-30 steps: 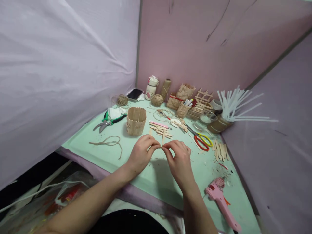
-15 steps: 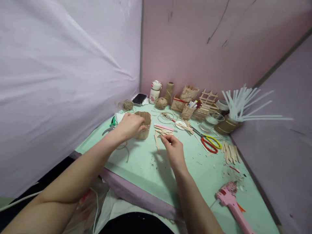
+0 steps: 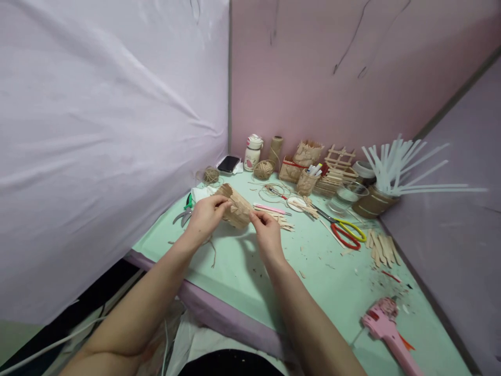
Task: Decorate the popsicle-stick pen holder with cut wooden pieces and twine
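No legible text or labels.

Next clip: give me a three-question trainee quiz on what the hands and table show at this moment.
1. True or false: the stick cup stands upright on the table.
2. Which hand grips the cup's rim? A) left hand B) right hand C) neither
3. Fill in: the scissors with red and yellow handles lie to the ____ of the right hand.

Key:
1. False; it is tilted, held between both hands.
2. A; the right hand touches its near lower end.
3. right
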`<state>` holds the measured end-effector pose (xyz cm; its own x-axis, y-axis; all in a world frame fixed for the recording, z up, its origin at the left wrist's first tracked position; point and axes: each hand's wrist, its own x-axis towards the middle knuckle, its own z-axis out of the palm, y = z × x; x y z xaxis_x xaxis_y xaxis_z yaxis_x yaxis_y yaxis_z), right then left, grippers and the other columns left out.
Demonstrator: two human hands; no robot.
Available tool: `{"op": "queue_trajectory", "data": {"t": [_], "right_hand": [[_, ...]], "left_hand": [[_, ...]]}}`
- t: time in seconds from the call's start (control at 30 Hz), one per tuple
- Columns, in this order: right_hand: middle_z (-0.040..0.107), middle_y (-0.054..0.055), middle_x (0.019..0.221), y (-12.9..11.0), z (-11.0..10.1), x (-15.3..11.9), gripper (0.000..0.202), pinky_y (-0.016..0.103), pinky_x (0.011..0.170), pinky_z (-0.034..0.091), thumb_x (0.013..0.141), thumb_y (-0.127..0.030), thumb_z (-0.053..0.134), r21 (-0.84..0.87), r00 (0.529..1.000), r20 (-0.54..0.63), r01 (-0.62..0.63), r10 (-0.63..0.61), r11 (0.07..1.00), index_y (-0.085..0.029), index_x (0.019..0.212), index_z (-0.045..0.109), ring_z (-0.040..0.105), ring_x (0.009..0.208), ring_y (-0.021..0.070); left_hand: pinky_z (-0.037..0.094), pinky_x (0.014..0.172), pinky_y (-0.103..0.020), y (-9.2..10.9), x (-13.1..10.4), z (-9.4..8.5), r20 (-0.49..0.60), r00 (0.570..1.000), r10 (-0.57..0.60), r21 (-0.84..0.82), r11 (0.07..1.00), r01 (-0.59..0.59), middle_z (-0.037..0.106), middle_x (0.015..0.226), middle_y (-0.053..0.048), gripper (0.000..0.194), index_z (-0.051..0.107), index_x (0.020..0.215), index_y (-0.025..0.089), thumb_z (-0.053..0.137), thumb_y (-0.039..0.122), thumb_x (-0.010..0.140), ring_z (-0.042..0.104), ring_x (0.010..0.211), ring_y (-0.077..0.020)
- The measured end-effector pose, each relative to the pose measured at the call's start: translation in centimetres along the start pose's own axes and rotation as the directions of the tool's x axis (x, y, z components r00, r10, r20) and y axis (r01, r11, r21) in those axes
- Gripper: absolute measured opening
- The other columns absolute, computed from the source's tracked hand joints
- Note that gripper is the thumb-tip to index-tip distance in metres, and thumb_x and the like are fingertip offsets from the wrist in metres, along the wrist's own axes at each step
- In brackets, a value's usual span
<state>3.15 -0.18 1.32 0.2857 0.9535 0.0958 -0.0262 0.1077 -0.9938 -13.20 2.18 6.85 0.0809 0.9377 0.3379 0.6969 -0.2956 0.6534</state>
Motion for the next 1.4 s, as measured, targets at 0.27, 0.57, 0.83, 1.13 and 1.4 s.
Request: {"op": "queue_trajectory", "data": {"t": [0.27, 0.57, 0.83, 1.13, 1.4], "right_hand": [[0.07, 0.006, 0.085, 0.3, 1.6, 0.3, 0.031, 0.03, 0.075, 0.044, 0.073, -0.044, 0.062, -0.043, 1.0, -0.03, 0.007, -0.008, 0.999, -0.016, 0.081, 0.071, 0.059, 0.083, 0.0207], [0.07, 0.005, 0.082, 0.5, 2.3, 0.5, 0.028, 0.029, 0.071, 0.044, 0.073, -0.044, 0.062, -0.049, 0.999, -0.004, 0.043, -0.043, 0.998, -0.017, 0.077, 0.07, 0.058, 0.079, 0.0196], [0.07, 0.005, 0.079, 0.6, 2.5, 0.7, 0.027, 0.029, 0.069, 0.044, 0.073, -0.043, 0.063, -0.073, 0.998, -0.02, 0.063, -0.065, 0.995, -0.017, 0.074, 0.071, 0.058, 0.077, 0.0198], [0.065, 0.0, 0.068, -0.3, 2.4, 0.4, 0.018, 0.028, 0.064, 0.041, 0.069, -0.037, 0.064, -0.1, 0.997, -0.051, 0.056, -0.062, 0.993, -0.019, 0.064, 0.064, 0.054, 0.066, 0.0164], [0.062, 0.0, 0.067, -0.1, 2.6, 0.4, 0.015, 0.028, 0.062, 0.039, 0.067, -0.034, 0.062, -0.11, 0.993, -0.078, 0.074, -0.083, 0.991, -0.02, 0.063, 0.059, 0.05, 0.065, 0.0153]], "left_hand": [[0.046, 0.075, -0.028, -0.4, -1.1, 0.1, -0.069, 0.997, -0.029, -0.061, 0.998, 0.024, 0.075, 0.089, -0.002, 0.022, 0.073, 0.086, 0.021, 0.053, 0.031, 0.084, 0.064, 0.081, -0.0196], [0.046, 0.079, -0.031, -1.0, -1.2, 0.5, -0.086, 0.996, 0.004, -0.064, 0.998, -0.009, 0.073, 0.09, -0.005, 0.021, 0.072, 0.085, 0.018, 0.054, 0.029, 0.084, 0.063, 0.085, -0.0198], [0.046, 0.079, -0.031, -1.1, -1.2, 0.6, -0.094, 0.995, 0.035, -0.058, 0.997, -0.04, 0.072, 0.089, -0.004, 0.019, 0.07, 0.083, 0.019, 0.053, 0.028, 0.084, 0.062, 0.084, -0.0196], [0.047, 0.082, -0.032, -1.2, -1.3, 0.6, -0.092, 0.993, 0.076, -0.064, 0.995, -0.082, 0.071, 0.088, -0.005, 0.018, 0.068, 0.079, 0.019, 0.053, 0.026, 0.084, 0.062, 0.087, -0.0198], [0.048, 0.088, -0.033, -1.2, -1.3, 0.7, -0.112, 0.989, 0.099, -0.059, 0.993, -0.106, 0.072, 0.093, -0.005, 0.016, 0.069, 0.08, 0.02, 0.054, 0.025, 0.084, 0.063, 0.093, -0.0205]]}}
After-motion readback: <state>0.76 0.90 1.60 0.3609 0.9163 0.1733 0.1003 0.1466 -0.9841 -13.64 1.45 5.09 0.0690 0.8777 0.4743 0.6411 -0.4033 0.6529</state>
